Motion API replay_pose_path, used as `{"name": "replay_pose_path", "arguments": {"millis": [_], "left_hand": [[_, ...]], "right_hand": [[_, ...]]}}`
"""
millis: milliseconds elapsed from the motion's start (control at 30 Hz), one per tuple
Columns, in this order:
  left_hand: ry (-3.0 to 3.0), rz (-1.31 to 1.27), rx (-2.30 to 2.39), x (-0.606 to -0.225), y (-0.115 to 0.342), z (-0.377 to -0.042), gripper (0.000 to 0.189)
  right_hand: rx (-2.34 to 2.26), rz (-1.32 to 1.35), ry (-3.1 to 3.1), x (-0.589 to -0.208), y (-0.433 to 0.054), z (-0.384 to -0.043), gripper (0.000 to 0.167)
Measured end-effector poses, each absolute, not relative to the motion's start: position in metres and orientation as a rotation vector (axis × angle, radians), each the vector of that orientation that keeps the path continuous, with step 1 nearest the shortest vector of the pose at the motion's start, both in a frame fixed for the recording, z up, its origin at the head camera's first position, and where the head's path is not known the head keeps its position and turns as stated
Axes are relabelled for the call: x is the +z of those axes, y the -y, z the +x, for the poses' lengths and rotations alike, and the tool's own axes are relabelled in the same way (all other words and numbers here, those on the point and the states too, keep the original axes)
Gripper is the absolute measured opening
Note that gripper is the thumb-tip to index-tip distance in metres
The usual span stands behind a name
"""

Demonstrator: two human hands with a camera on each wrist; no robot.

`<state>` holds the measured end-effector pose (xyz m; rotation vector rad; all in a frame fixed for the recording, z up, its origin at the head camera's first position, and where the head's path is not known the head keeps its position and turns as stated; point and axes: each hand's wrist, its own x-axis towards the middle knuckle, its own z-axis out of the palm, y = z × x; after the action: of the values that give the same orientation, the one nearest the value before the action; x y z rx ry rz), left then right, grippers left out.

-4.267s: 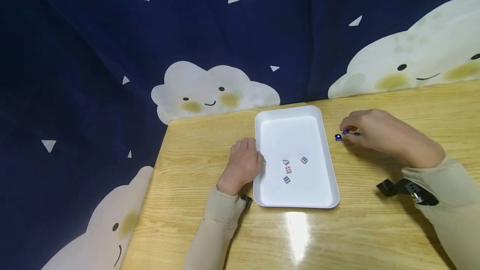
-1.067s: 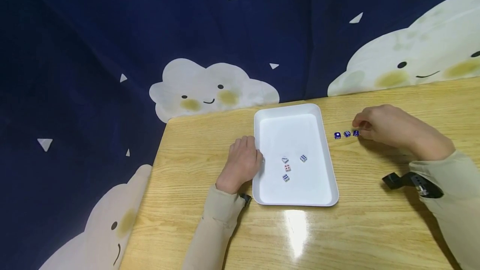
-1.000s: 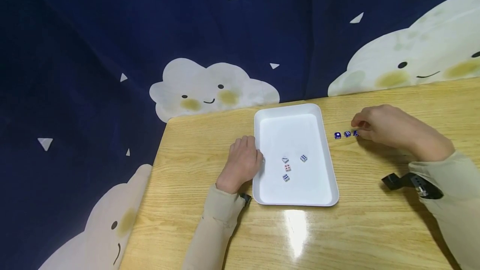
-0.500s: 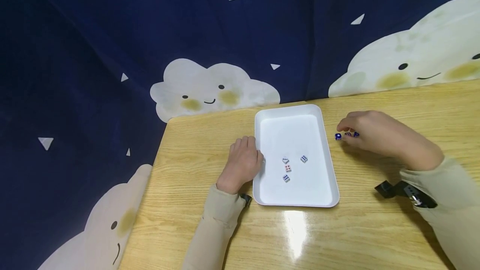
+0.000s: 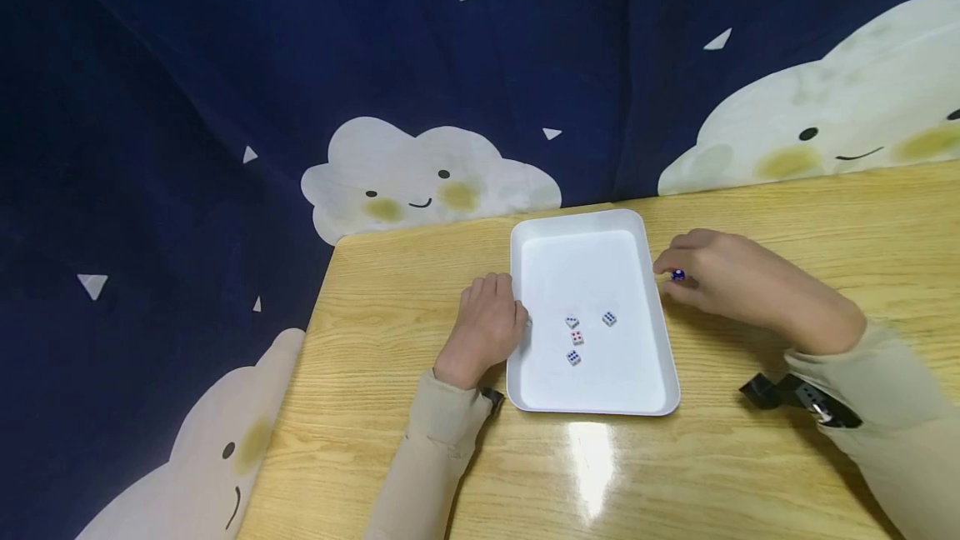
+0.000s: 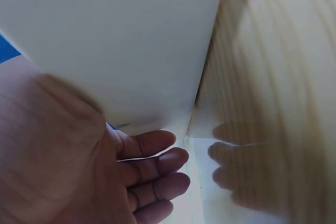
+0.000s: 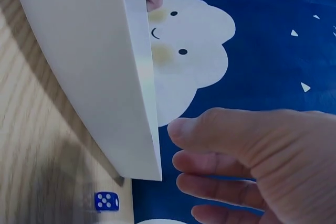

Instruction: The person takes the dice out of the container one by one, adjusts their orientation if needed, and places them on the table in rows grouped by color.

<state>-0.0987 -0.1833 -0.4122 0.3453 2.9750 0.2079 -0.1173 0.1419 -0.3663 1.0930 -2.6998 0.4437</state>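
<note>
My left hand point(image 5: 487, 323) grips the left rim of the white tray point(image 5: 596, 394), thumb over the inside and the other fingers along the outer wall, as the left wrist view shows. My right hand point(image 5: 738, 282) is over the table by the tray's right wall, thumb and fingers spread apart. Between them in the head view a blue die point(image 5: 678, 275) shows. The right wrist view has this blue die point(image 7: 106, 201) lying on the wood, five white pips toward the camera, apart from the fingertips. The other blue dice are hidden behind the right hand.
Inside the tray lie several white dice, among them one with red pips point(image 5: 577, 338) and one with blue pips point(image 5: 609, 319) further right. A dark blue cloth point(image 5: 420, 48) with clouds hangs behind the wooden table point(image 5: 390, 298).
The right hand has moved left along the row of three blue dice, from the rightmost to the one nearest the tray. The left hand and white dice stay in place.
</note>
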Motion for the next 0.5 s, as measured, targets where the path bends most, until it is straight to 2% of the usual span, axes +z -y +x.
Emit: {"name": "replay_pose_path", "arguments": {"millis": [500], "left_hand": [[-2.99,0.356,0.21,-0.41,0.183,-0.097,0.024]], "right_hand": [[0.449,1.214,2.607,-0.371,-0.124,-0.11,0.018]]}}
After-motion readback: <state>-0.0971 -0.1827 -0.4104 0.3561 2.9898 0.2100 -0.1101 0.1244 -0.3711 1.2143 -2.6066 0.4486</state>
